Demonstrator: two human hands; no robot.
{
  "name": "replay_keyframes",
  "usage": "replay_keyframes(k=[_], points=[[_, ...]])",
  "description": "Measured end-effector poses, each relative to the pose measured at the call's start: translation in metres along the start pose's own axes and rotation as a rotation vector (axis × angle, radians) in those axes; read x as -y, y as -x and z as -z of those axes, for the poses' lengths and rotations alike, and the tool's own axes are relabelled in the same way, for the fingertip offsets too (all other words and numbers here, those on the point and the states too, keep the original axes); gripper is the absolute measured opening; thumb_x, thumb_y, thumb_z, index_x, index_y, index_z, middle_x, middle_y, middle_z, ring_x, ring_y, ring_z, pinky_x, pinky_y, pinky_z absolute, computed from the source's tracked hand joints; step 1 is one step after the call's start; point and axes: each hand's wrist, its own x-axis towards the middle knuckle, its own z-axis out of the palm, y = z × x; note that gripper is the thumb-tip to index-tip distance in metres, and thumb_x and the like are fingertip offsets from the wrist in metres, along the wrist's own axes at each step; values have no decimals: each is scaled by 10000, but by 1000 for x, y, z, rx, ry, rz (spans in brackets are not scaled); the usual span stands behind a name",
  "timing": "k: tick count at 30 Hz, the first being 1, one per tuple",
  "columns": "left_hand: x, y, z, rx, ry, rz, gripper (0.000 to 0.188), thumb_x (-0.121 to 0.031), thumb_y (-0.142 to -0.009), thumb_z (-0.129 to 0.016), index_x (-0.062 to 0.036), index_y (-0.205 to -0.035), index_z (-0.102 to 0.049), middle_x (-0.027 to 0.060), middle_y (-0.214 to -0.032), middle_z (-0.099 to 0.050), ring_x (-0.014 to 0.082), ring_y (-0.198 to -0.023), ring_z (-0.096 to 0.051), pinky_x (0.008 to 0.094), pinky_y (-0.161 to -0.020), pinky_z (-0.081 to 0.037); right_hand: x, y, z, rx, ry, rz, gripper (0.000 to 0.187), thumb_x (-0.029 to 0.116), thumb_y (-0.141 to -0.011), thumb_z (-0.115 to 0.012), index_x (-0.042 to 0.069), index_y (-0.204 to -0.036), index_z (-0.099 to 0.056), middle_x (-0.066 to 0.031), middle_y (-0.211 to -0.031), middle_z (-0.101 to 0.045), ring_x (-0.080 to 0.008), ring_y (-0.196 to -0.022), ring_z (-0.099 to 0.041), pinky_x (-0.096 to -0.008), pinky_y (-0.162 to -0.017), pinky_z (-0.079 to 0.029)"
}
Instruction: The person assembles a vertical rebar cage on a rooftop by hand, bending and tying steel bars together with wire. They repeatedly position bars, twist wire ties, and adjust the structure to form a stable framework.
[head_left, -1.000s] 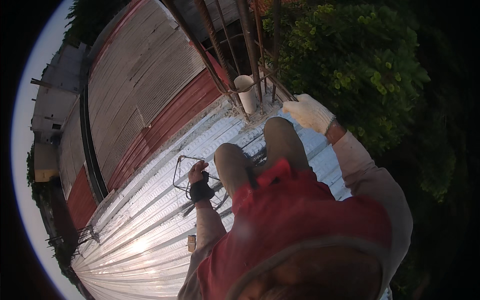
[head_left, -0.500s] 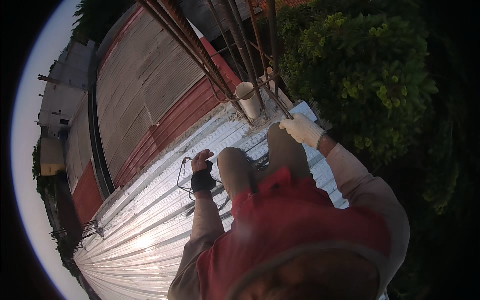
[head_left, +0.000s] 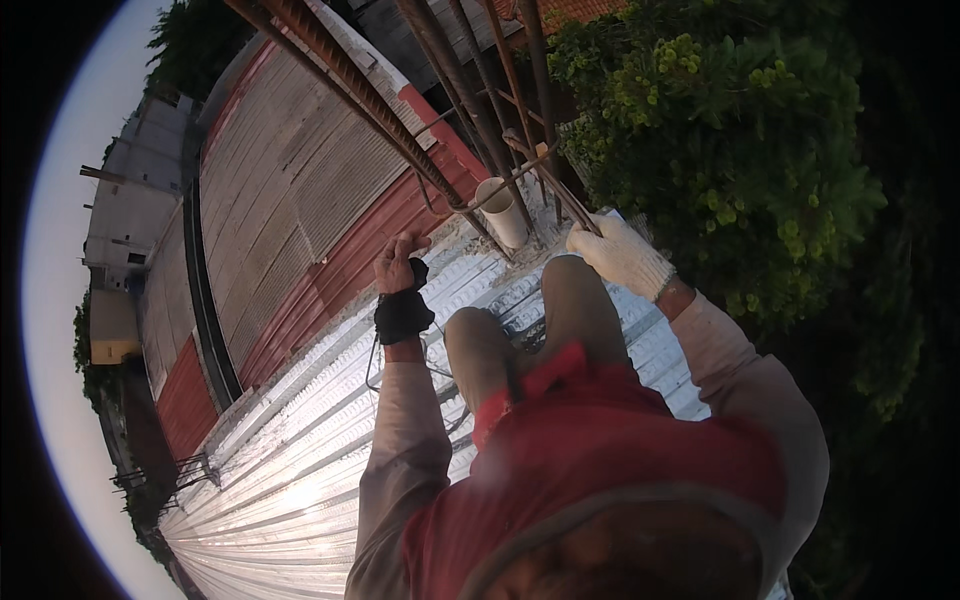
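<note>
My left hand (head_left: pixel 400 283), bare-fingered with a black wrap over palm and wrist, is raised over the metal roofing sheet, fingers loosely bent and apart. No object shows in it. A thin dark wire loop (head_left: pixel 373 372) is beside that wrist. My right hand (head_left: pixel 625 256), in a white knit glove, is closed round the slim handles of long-handled pliers (head_left: pixel 568 195). Their far end reaches up to a bent rebar tie (head_left: pixel 535 168) around upright rebar rods (head_left: pixel 470 100); whether the jaws grip anything is unclear. A white plastic pipe (head_left: pixel 503 213) stands among the rods.
I squat on shiny corrugated metal sheeting (head_left: pixel 300 470), knees facing the rods. A leafy tree (head_left: pixel 720 180) rises beyond the roof edge at right. Grey and red roofs (head_left: pixel 300 170) lie lower at left, with pale buildings (head_left: pixel 140 200) farther off.
My left hand has risen forward, toward the rods, away from the wire loop. The right hand keeps hold of the pliers and has shifted slightly right; the pliers' angle has changed.
</note>
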Motion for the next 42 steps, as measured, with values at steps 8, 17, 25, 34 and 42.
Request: replay_keyframes(k=[8, 17, 25, 34, 42], points=[[-12, -28, -35, 61, 4, -101, 528, -495, -1093, -648, 7, -1181, -787, 107, -935, -808, 96, -674, -628, 265, -650, -478, -149, 27, 40, -96, -56, -254, 204, 262, -954, -671, 75, -875, -692, 31, -670, -543, -105, -554, -499, -322, -523, -377], [-31, -21, -53, 47, 81, -131, 463, -443, -1053, -741, 7, -1154, -782, 79, -908, -799, 41, -564, -543, 237, -538, -409, -27, -126, 119, 304, 4, -166, 176, 172, -917, -739, 86, -820, -619, 78, -580, -392, -60, -429, -320, -302, -395, -210], [-24, -20, -51, 54, 104, -184, 325, -327, -1048, -750, -4, -1074, -772, 44, -830, -760, 37, -578, -532, 223, -537, -392, 67, -193, 112, 457, 178, -45, 132, 172, -947, -714, 57, -902, -666, 76, -590, -422, -54, -429, -343, -283, -391, -225], [-34, -20, -55, 52, 111, -48, 233, -243, -1042, -716, -23, -974, -748, -4, -772, -687, 53, -578, -535, 231, -525, -389, 63, -194, 112, 457, 135, 9, 117, 152, -921, -702, 93, -822, -684, 72, -595, -464, -57, -437, -375, -295, -403, -253], [-42, -20, -54, 32, 78, -21, 231, -219, -1055, -689, -15, -974, -761, -10, -755, -677, 42, -550, -506, 225, -498, -360, 69, -183, 106, 322, 165, -27, 135, 169, -929, -711, 36, -906, -702, 38, -597, -478, -62, -428, -362, -291, -389, -244]])
